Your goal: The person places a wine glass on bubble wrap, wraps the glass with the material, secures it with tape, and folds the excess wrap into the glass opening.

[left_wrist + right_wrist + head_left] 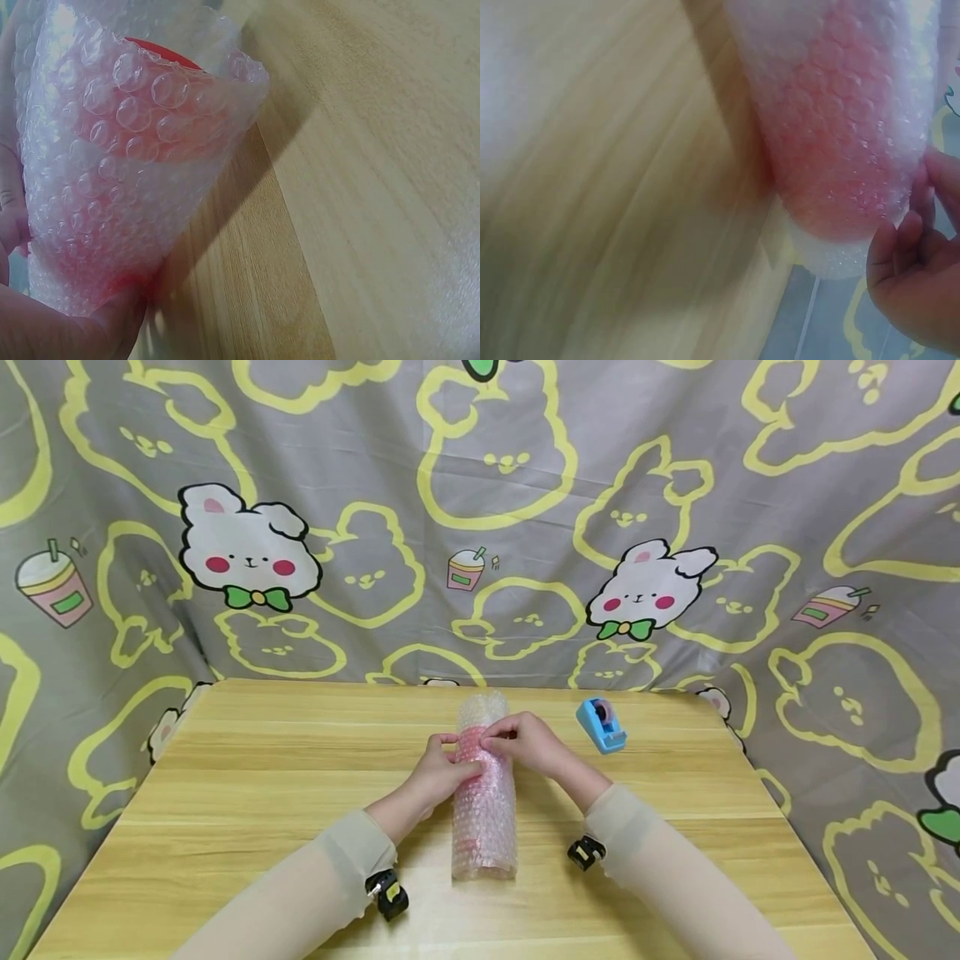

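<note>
A red-pink object wrapped in clear bubble wrap (486,827) lies lengthwise on the table as a long roll. In the left wrist view, a red rim (163,54) shows inside the near open end of the wrap; the rest of the object is veiled. My left hand (438,775) grips the roll from the left, thumb on top. From the right, my right hand (528,745) pinches at the wrap's upper surface with thumb and bent fingertips. Whether a strip of tape lies beneath those fingertips cannot be seen.
A blue tape dispenser (602,727) with a small tape roll stands to the right of my right hand, near the back of the wooden table (300,752). Behind the table hangs a grey patterned curtain (375,635), which also runs along both sides.
</note>
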Tool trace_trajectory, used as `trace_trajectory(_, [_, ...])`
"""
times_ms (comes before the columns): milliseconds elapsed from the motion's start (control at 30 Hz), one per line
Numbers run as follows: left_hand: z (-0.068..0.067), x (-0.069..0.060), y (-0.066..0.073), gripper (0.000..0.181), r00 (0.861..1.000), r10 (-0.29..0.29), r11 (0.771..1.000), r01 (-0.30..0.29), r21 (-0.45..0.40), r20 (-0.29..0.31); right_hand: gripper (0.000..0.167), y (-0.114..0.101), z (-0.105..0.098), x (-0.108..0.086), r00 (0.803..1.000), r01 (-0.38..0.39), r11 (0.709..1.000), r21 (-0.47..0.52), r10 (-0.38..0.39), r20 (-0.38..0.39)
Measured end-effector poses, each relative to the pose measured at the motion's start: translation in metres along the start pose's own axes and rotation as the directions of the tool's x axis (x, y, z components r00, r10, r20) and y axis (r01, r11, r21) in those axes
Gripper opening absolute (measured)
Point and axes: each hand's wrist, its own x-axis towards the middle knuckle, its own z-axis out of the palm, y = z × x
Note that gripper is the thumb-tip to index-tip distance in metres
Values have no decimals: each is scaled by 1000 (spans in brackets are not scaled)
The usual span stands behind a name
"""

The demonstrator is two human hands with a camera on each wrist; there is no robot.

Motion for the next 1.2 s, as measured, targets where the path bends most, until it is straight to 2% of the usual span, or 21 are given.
trace_trajectory(267, [0, 0, 0, 72, 1000, 11, 1000, -12, -22, -3, 6, -1, 6, -1, 998, 2, 998, -64, -5, -59])
trace_trajectory(433, [2, -1, 1, 72, 1000, 18, 999, -18, -26, 2, 24, 0, 7, -2, 996, 8, 997, -77, -15, -92])
trace_trajectory(533, [2, -1, 0, 72, 1000, 20, 1000, -20, -22, 2, 24, 0, 8, -3, 993, -4, 999, -52, -2, -114])
trace_trajectory(600, [2, 0, 0, 71, 1000, 21, 1000, -21, -21, 1, 21, -1, 8, -4, 992, -20, 999, -37, 15, -125])
trace_trajectory(800, [3, 1, -1, 70, 1000, 11, 1000, -11, -18, 1, 26, -6, 7, -6, 983, -102, 994, -37, 95, -158])
trace_trajectory(1000, [2, 2, -2, 70, 1000, 6, 1000, -6, -24, 0, 24, -10, 9, -5, 971, -179, 984, -25, 172, -166])
trace_trajectory(1200, [2, 1, -1, 70, 1000, 5, 1000, -5, -19, -5, 22, -6, 9, -4, 962, -216, 974, 71, 225, -154])
